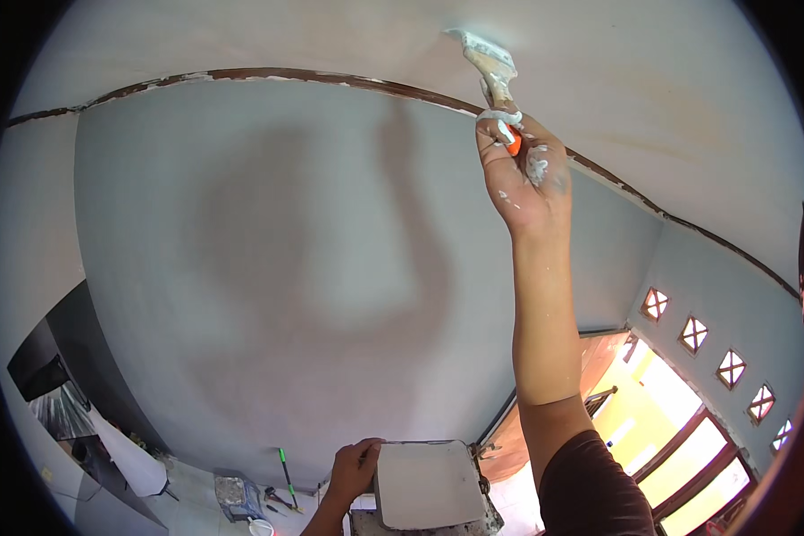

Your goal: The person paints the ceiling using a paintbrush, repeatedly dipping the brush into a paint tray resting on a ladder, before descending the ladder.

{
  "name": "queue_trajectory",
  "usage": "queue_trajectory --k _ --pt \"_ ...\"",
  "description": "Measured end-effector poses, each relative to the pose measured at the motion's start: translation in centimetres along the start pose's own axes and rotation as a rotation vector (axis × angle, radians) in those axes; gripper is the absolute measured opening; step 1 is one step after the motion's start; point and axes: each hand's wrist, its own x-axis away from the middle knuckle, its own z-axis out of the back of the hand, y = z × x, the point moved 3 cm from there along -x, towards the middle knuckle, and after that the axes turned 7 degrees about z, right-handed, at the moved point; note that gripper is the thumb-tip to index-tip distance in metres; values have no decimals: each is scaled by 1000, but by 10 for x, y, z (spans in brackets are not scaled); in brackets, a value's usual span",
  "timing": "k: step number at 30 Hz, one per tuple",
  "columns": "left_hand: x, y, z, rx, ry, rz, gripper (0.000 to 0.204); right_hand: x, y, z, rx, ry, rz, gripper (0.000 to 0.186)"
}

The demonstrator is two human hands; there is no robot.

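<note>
Raised overhead, my right hand [538, 183] is closed around a paintbrush [491, 64] with an orange handle end. White paint spots the fingers and palm. The brush's paint-covered tip is up against the pale ceiling [652, 98], just beyond the dark brown trim [322, 77]. Low in the view, my left hand [355, 466] grips the left rim of a square container [380, 500]. White paint [429, 482] shows inside it, its surface smooth.
A grey-blue wall [152, 223] carries my shadow. On the floor at lower left are a blue-grey container [234, 496], a green-handled tool [286, 473] and a small white pot [260, 528]. An open doorway [661, 402] and several small crossed vents [694, 334] are at right.
</note>
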Motion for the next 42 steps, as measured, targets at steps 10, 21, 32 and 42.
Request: queue_trajectory --k 10,21,32,42 --pt "14 13 -2 82 58 24 30 60 -24 -59 21 -74 25 21" --pt "14 8 -5 58 66 33 31 88 3 -18 682 -49 350 31" --pt "10 4 -7 116 55 1 32 -40 51 39 701 -182 610 27" --pt "5 2 -7 64 37 -25 32 -143 89 157 754 -52 385 21"
